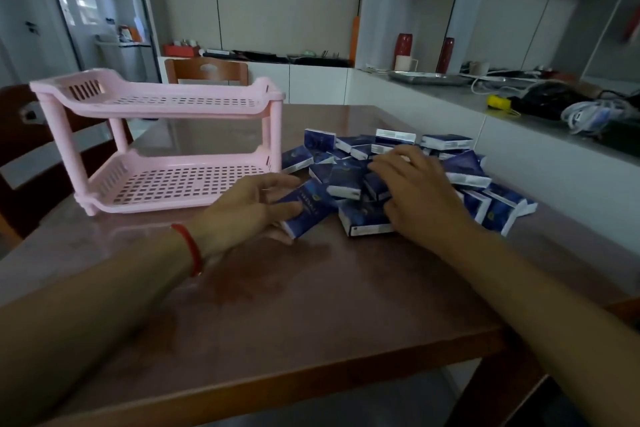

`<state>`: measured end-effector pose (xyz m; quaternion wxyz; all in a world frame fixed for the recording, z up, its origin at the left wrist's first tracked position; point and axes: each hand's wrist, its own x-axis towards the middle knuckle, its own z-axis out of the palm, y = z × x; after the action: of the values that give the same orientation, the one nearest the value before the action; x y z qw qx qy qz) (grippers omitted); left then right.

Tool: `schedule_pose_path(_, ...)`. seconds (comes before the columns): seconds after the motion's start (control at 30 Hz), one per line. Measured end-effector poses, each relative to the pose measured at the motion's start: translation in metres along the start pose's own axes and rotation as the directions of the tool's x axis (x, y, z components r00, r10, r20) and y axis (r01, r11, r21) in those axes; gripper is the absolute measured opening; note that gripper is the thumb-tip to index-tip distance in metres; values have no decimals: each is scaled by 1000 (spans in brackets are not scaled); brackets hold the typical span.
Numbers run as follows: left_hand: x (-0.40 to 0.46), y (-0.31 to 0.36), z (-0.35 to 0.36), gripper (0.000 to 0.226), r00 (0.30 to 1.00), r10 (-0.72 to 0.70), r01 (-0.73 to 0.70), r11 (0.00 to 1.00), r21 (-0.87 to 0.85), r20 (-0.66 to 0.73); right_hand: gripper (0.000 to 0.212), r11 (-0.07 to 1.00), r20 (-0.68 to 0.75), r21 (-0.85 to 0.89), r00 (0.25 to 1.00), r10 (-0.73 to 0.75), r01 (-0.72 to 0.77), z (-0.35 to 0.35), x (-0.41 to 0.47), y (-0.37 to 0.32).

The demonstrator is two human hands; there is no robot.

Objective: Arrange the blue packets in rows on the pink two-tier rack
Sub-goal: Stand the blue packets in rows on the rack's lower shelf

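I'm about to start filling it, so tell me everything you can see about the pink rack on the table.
The pink rack looks like glossy moulded plastic: two slotted, perforated trays with raised ends, joined by round corner posts on short feet. It stands upright on the reddish-brown table, left of the pile of blue packets. Both tiers hold nothing. Neither hand touches it; the left hand, gripping one packet, is just in front of its right end.

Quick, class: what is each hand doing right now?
Left hand: grips one blue packet.
Right hand: fingers spread open, resting on the packet pile.
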<state>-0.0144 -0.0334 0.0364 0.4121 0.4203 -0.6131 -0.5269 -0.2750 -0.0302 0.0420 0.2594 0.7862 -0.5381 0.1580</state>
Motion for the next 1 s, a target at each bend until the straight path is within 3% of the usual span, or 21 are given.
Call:
schedule_pose_path(0.1, 0, -15, -10, 36, 999, 31, -26, 990, -140, 38, 68, 981, 204, -190, 975, 83, -43, 5, 14, 14)
schedule_pose_path(0.27, 2, -20, -12, 33, 995, 84, -74, 983, -165, 55, 58, 987, 181, -153, 981, 76, -49, 14, 19, 22)
schedule_pose_path(0.37, 1, -20, -13, 30, 994, 103, -98, 979, -178, 21, 64, 994, 187, -87, 979, 87, -72, 9, 22, 30)
schedule_pose_path(0.47, -1, -20, -12, 33, 992, 126, -124, 976, -178, 4, 67, 998, 104, -7, 993, 58, -58, -9, 23, 35)
schedule_pose_path(0.53, -2, -21, -14, 38, 988, 152, -154, 980, -130, -24, 67, 969, 38, 244, 999, 39, -47, -24, 21, 28)
schedule_pose_path(0.6, -4, -21, -16, 41, 984, 170, -174, 982, -76, -57, 66, 873, 10, 488, 1000, -27, 19, -34, 20, 6)
schedule_pose_path(0.63, -5, -19, -18, 42, 983, 171, -175, 983, -60, -63, 66, 848, 8, 525, 996, -88, 70, -36, 22, -8)
schedule_pose_path(0.8, -12, -8, -33, 47, 999, 46, -44, 974, -222, 5, 66, 810, -30, 458, 917, -398, 367, -20, 48, -62)
schedule_pose_path(0.87, -15, -5, -39, 35, 996, 86, -82, 987, -139, 24, 65, 783, -53, 467, 897, -438, 410, -20, 60, -73)
schedule_pose_path(1.0, -14, -2, -53, 49, 988, 144, -144, 990, 3, -53, 68, 747, -61, 515, 887, -458, 421, -22, 79, -86)
